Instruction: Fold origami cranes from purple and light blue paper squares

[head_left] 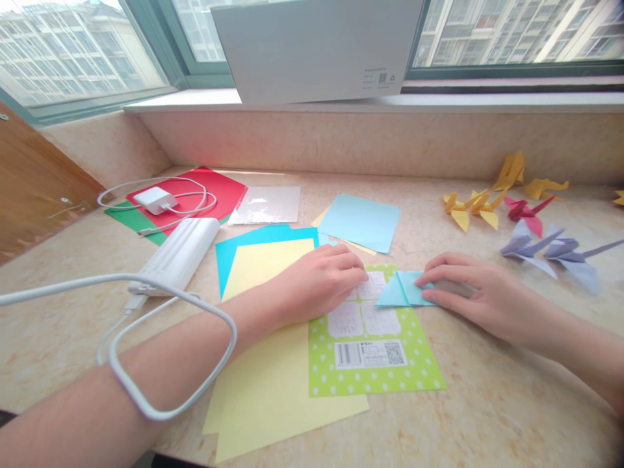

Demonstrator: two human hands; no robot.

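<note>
The right hand (pixel 470 292) pinches the folded blue origami paper (pixel 400 290), likely light and crease-prone, best held by edges; the left hand (pixel 324 276) curls, grip unclear.

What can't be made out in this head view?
All in the head view:
- Right end of the folded blue paper: partly covered by the right hand.
- Whatever lies beneath the left hand: covered by it.
- Fine print on the white label: too small and blurred.
- Rest of the yellow shape at far right: cut off by the right edge.
</note>
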